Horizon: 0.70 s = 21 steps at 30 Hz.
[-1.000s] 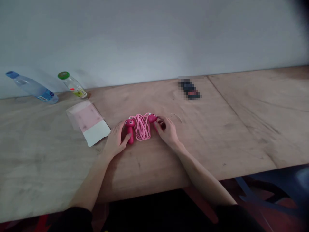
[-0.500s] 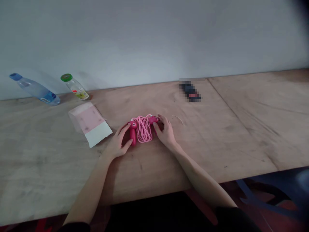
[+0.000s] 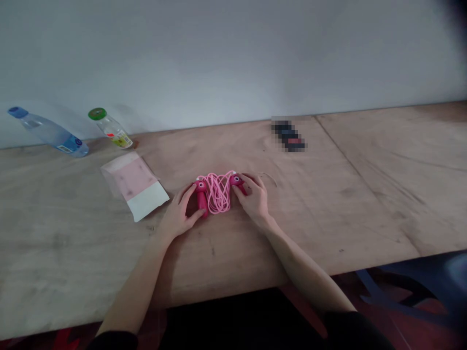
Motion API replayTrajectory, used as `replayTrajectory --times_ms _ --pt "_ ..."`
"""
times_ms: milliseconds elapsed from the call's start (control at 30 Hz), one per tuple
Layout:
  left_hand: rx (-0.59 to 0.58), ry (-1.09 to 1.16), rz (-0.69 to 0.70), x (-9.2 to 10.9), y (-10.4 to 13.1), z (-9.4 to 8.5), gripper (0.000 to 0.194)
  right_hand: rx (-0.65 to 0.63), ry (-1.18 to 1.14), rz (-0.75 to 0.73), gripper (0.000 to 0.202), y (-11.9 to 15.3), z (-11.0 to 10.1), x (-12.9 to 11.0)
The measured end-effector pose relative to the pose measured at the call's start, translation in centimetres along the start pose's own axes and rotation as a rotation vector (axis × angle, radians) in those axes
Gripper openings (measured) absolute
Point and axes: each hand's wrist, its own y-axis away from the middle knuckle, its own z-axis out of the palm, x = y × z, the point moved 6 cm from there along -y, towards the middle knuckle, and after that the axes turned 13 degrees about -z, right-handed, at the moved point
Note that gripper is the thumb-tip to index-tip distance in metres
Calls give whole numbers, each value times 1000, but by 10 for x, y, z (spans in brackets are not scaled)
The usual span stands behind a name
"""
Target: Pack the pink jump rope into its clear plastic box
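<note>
A pink jump rope (image 3: 219,193) lies coiled on the wooden table between my hands. Its left handle (image 3: 202,199) is dark pink with an eye on its rounded top, and points toward me. My left hand (image 3: 179,214) grips this handle from the left, fingers at the top and thumb low on its side. My right hand (image 3: 255,197) has thumb and fingers around the right handle (image 3: 237,180), whose eye faces up and whose lower part slants right under the hand.
On the left lie a pink-and-white packet (image 3: 136,184), a blue-capped bottle (image 3: 51,132) and a green-capped bottle (image 3: 111,129) near the wall. A blurred dark object (image 3: 289,136) rests at the back right. A thin strand (image 3: 269,178) lies right of my right hand.
The right handle has turned, its eye now facing up and its lower end swung right. My right hand has shifted slightly right with it. My left hand has hardly moved.
</note>
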Motion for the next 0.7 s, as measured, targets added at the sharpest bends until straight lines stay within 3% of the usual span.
replayTrajectory --times_ms 200,300,433,533,633,700 --pt "24 -43 34 0 -2 1 77 -52 56 -131 30 -6 -3 -2" --pt "13 -56 23 -3 -2 2 78 -37 131 -145 33 -11 -18 13" --pt "22 -57 34 -4 -2 3 77 73 301 -11 35 -16 -58 52" --pt "41 -63 31 -5 -2 4 78 115 457 182 40 -15 -93 83" --pt "79 -71 11 -7 -2 3 77 -6 434 344 47 -11 -114 107" --pt "102 -80 0 -8 -3 2 76 -118 388 368 48 -9 -121 116"
